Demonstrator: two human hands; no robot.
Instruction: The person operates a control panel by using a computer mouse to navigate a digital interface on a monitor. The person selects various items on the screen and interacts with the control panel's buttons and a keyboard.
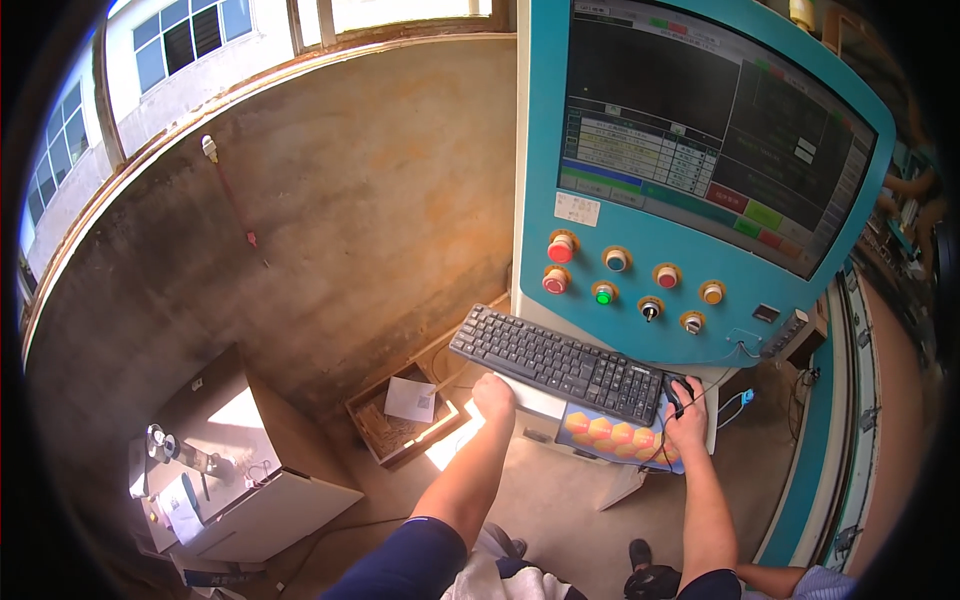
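Note:
My left hand point(494, 398) has its fingers curled at the left front edge of the pale keyboard shelf point(535, 395), just below a black keyboard point(556, 362); whether it grips anything is hidden. My right hand point(686, 418) is closed over a black mouse point(680, 394) on a hexagon-patterned mat point(600, 430), right of the keyboard. Above both hands stands a teal control cabinet point(530, 120) with a screen point(710, 130) and rows of round buttons point(561, 248) and switches.
A small white cabinet point(290, 520) holding a metal cylinder point(180, 450) stands lower left. A wooden box point(375, 420) lies by the wall. A co-worker's forearm point(770, 578) shows at the bottom right, near machine rails point(850, 420). Cables hang beside the shelf.

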